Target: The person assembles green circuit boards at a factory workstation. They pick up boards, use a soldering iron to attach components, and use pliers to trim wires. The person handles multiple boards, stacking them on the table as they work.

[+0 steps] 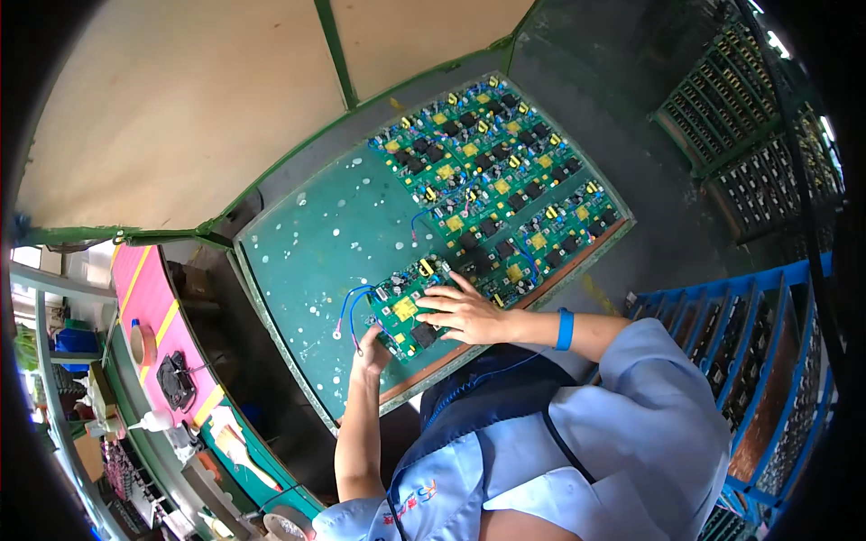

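Along the far left, a pink mat [158, 302] with yellow stripes bears a roll of tape [142, 343] and a black object [176, 380], its kind unclear; to its right spreads the green desk [302, 261], its surface flecked with pale spots; near the desk's front edge the left hand [370, 353] meets the lower left corner of a circuit board [404, 308], its fingers drawn close and seemingly pinching that corner, though their tips are partly hidden; blue wires [352, 307] loop out from the board's left end, just above this hand; the right hand [465, 316], a blue band [565, 329] at its wrist, lies over the board's right part, fingers spread across the components; whether any of them presses firmly cannot be told.

The circuit board is probably light and stiff, with fragile raised parts and soft, trailing leads; bare edges and corners would be the sound places to take hold, rather than the wires, the yellow block [405, 309] or the taller components; behind and to the right, similar boards [501, 185] stand in close rows on the desk, so its left side gives the freer access; at far right rises a blue rack [794, 361] with slotted panels.
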The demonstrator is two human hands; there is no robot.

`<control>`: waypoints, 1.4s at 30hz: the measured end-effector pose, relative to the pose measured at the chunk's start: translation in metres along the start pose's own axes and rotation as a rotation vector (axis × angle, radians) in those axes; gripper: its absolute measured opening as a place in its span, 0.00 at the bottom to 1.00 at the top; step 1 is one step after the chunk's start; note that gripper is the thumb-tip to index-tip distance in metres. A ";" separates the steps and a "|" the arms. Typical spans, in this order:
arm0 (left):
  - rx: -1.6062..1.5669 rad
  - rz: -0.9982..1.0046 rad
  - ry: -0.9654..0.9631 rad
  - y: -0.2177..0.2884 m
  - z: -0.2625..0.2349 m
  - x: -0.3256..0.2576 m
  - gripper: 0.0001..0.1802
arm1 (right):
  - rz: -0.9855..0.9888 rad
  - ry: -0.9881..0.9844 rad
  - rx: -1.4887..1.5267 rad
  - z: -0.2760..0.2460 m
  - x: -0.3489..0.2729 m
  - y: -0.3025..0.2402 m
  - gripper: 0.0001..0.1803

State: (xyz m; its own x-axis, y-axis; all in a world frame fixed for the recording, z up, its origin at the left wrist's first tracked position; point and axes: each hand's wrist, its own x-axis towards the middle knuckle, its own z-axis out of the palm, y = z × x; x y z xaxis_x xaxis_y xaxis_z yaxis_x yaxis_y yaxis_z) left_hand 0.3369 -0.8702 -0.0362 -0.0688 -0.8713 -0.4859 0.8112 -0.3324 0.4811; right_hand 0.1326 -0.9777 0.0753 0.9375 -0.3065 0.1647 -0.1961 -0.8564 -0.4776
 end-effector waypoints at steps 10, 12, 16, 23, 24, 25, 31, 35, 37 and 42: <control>1.185 0.840 0.657 0.025 0.085 -0.116 0.04 | -0.232 0.058 0.160 -0.002 0.017 -0.001 0.17; 1.426 1.024 0.368 0.025 0.118 -0.113 0.05 | -0.172 0.060 0.306 -0.011 0.023 -0.002 0.18; 1.666 0.960 0.046 0.014 0.133 -0.087 0.18 | 0.024 -0.016 0.734 -0.056 0.055 0.003 0.18; 1.920 0.650 0.276 0.012 0.113 -0.050 0.32 | -0.042 0.147 0.324 -0.063 0.169 0.095 0.17; 1.905 0.623 0.287 0.013 0.116 -0.050 0.32 | -0.023 0.214 0.229 -0.038 0.184 0.117 0.16; 1.930 0.643 0.307 0.015 0.119 -0.051 0.31 | -0.033 0.190 0.148 -0.016 0.199 0.140 0.17; 1.808 0.594 0.343 0.008 0.114 -0.052 0.26 | 0.037 0.180 -0.029 0.047 0.228 0.209 0.17; 1.696 0.579 0.376 0.023 0.124 -0.056 0.25 | 0.016 0.165 -0.022 0.057 0.233 0.227 0.17; 1.742 0.557 0.403 0.044 0.130 -0.065 0.25 | -0.008 0.158 -0.013 0.055 0.235 0.230 0.18; 1.855 0.610 0.577 0.092 0.119 -0.068 0.27 | -0.055 0.095 0.026 0.051 0.237 0.242 0.18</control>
State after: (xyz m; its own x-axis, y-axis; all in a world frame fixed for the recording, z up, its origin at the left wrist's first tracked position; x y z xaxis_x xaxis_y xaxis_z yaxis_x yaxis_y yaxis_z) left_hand 0.3473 -0.8846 0.1277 0.3862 -0.9212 0.0465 -0.8212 -0.3204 0.4721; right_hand 0.3226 -1.2361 -0.0452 0.9150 -0.2985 0.2716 -0.1367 -0.8624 -0.4874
